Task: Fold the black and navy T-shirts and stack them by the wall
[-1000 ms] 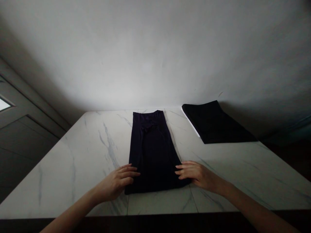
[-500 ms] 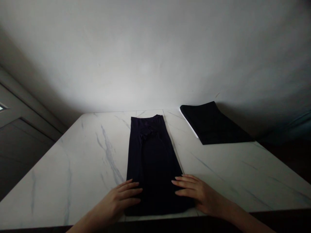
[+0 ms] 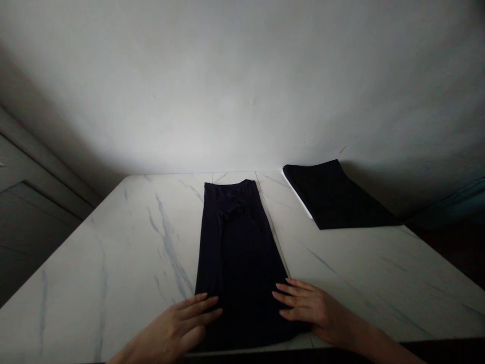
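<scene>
A dark navy garment point(image 3: 242, 258), folded into a long strip, lies flat on the marble-patterned table. Its far end has a straight, waistband-like edge with some gathered wrinkles just below; its exact kind I cannot tell. My left hand point(image 3: 185, 321) rests on the near left edge of the cloth, fingers stretched out flat. On the near right edge lies my right hand point(image 3: 312, 308), its fingers also extended and slightly spread. Neither hand grips the fabric.
At the back right of the marble-patterned table point(image 3: 132, 253) lies another folded black cloth point(image 3: 341, 197), with a white edge showing along its left side. A pale wall point(image 3: 227, 91) rises behind the table. Grey panelling point(image 3: 38, 202) stands at the left.
The view has shifted slightly, so the near end of the garment sits lower in the picture. Both hands stay flat on its near edges, appearing a little lower.
</scene>
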`<control>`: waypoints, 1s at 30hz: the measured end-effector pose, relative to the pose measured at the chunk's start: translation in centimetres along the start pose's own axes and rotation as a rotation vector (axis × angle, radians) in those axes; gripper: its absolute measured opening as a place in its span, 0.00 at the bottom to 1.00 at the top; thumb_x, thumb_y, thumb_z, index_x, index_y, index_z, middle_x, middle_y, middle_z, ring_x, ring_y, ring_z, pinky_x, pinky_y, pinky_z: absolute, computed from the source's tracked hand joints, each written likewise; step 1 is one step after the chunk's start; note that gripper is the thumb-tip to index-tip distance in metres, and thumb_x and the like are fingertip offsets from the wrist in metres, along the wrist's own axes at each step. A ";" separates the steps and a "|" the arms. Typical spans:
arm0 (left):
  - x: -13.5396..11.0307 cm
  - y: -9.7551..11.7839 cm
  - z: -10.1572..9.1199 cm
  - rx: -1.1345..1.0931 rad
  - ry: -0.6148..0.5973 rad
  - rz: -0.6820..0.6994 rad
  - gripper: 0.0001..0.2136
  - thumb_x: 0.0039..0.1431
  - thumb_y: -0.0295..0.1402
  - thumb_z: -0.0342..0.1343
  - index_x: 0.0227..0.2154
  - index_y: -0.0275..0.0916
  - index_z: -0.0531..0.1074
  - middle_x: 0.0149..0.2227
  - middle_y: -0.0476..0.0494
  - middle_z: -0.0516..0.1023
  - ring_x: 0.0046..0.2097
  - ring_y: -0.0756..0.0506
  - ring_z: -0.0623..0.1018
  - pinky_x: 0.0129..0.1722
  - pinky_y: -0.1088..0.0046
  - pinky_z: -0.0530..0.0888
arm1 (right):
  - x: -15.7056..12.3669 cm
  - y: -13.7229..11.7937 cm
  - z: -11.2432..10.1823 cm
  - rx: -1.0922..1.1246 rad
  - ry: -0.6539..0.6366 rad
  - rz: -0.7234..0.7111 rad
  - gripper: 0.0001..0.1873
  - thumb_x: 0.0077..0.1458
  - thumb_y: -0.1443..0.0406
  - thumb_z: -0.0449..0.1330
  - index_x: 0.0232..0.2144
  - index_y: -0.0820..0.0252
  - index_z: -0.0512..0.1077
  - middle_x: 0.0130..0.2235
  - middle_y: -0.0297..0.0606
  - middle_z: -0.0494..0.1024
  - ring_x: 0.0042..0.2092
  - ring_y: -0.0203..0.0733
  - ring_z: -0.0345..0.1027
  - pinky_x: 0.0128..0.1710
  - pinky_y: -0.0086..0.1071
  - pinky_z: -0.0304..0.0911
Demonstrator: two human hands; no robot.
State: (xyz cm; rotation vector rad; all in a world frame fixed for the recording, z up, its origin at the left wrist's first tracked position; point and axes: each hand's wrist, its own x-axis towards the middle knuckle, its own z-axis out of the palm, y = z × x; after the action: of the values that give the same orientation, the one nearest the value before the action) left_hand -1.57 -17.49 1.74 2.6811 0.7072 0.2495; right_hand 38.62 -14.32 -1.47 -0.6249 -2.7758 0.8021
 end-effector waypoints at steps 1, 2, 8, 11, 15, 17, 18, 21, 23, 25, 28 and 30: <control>-0.1 0.0 0.0 0.016 -0.002 -0.029 0.22 0.69 0.29 0.46 0.64 0.46 0.58 0.62 0.48 0.68 0.63 0.46 0.68 0.64 0.72 0.62 | 0.0 -0.1 0.0 -0.018 -0.002 -0.001 0.27 0.59 0.75 0.51 0.57 0.52 0.69 0.63 0.42 0.65 0.66 0.44 0.51 0.65 0.47 0.50; -0.3 0.0 0.0 0.025 -0.006 -0.043 0.24 0.69 0.30 0.46 0.66 0.46 0.54 0.62 0.49 0.67 0.62 0.46 0.68 0.63 0.74 0.63 | 0.0 -0.3 0.0 -0.040 -0.007 -0.002 0.26 0.59 0.75 0.51 0.57 0.52 0.69 0.63 0.43 0.65 0.66 0.44 0.51 0.65 0.47 0.51; -0.7 -0.3 0.5 0.029 -0.005 0.011 0.27 0.70 0.29 0.41 0.69 0.47 0.42 0.65 0.45 0.63 0.66 0.44 0.62 0.65 0.63 0.61 | -0.2 -0.4 0.4 -0.111 0.008 -0.012 0.27 0.59 0.75 0.51 0.58 0.53 0.67 0.64 0.42 0.63 0.66 0.44 0.51 0.64 0.47 0.53; -0.3 -0.6 0.6 0.053 -0.105 -0.006 0.30 0.68 0.31 0.47 0.69 0.47 0.44 0.68 0.44 0.56 0.68 0.41 0.58 0.65 0.60 0.59 | -0.3 -0.1 0.6 -0.100 -0.012 -0.012 0.33 0.55 0.77 0.51 0.62 0.53 0.63 0.65 0.42 0.61 0.67 0.44 0.50 0.64 0.46 0.52; 0.4 -0.9 0.1 -0.023 -0.077 -0.003 0.32 0.63 0.28 0.52 0.67 0.53 0.50 0.69 0.46 0.51 0.68 0.38 0.55 0.66 0.55 0.58 | 0.2 0.1 0.2 -0.076 -0.054 -0.023 0.39 0.53 0.75 0.53 0.67 0.52 0.54 0.66 0.43 0.57 0.68 0.46 0.47 0.65 0.47 0.50; 0.9 -0.8 -0.6 -0.095 -0.097 0.040 0.30 0.64 0.30 0.54 0.66 0.55 0.54 0.68 0.48 0.54 0.68 0.39 0.56 0.66 0.56 0.58 | 0.7 0.1 -0.3 -0.037 -0.089 -0.033 0.37 0.56 0.74 0.53 0.66 0.50 0.55 0.66 0.41 0.58 0.68 0.47 0.47 0.65 0.48 0.49; 1.2 -0.8 -1.1 -0.132 -0.116 0.053 0.28 0.64 0.32 0.54 0.65 0.55 0.56 0.67 0.49 0.56 0.68 0.39 0.56 0.66 0.57 0.57 | 1.0 0.1 -0.6 -0.005 -0.107 -0.039 0.35 0.57 0.73 0.53 0.66 0.49 0.56 0.66 0.41 0.59 0.68 0.47 0.47 0.66 0.49 0.48; 2.1 -0.6 -2.8 -0.254 -0.174 0.057 0.24 0.66 0.37 0.51 0.64 0.54 0.59 0.65 0.49 0.61 0.68 0.40 0.57 0.67 0.57 0.55 | 1.3 0.4 -1.2 0.121 -0.104 -0.003 0.31 0.58 0.72 0.54 0.62 0.49 0.63 0.62 0.41 0.67 0.66 0.47 0.54 0.65 0.49 0.51; 2.5 -0.6 -4.0 -0.357 -0.187 0.040 0.21 0.68 0.38 0.47 0.63 0.54 0.61 0.64 0.50 0.64 0.67 0.41 0.58 0.68 0.57 0.54 | 1.3 1.0 -1.3 0.207 -0.038 0.078 0.26 0.59 0.71 0.55 0.58 0.50 0.68 0.58 0.41 0.73 0.62 0.48 0.61 0.63 0.50 0.56; 2.6 -1.0 -4.7 -0.478 -0.161 0.002 0.19 0.70 0.38 0.44 0.62 0.54 0.63 0.63 0.50 0.67 0.66 0.42 0.62 0.68 0.58 0.55 | 1.4 1.9 -1.5 0.280 0.084 0.203 0.19 0.61 0.66 0.55 0.54 0.51 0.73 0.51 0.43 0.79 0.55 0.48 0.71 0.57 0.46 0.65; 2.5 -2.6 -5.0 -0.658 -0.097 -0.109 0.18 0.70 0.40 0.42 0.59 0.52 0.67 0.60 0.49 0.71 0.64 0.42 0.66 0.66 0.59 0.58 | 2.8 3.5 -2.4 0.349 0.317 0.394 0.18 0.61 0.54 0.57 0.48 0.54 0.77 0.44 0.45 0.82 0.45 0.48 0.77 0.46 0.40 0.73; 2.8 -4.4 -4.9 -0.786 0.016 -0.254 0.18 0.68 0.43 0.46 0.55 0.49 0.71 0.57 0.45 0.75 0.60 0.40 0.71 0.62 0.59 0.66 | 5.0 4.6 -4.0 0.412 0.410 0.468 0.23 0.59 0.47 0.57 0.44 0.55 0.78 0.41 0.43 0.82 0.43 0.48 0.77 0.45 0.40 0.73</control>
State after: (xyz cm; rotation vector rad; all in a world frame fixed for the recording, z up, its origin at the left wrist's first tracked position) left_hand -2.37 -11.03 4.75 1.8321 0.7473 0.3853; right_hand 36.82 -6.71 -0.37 -1.2101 -2.0367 1.1380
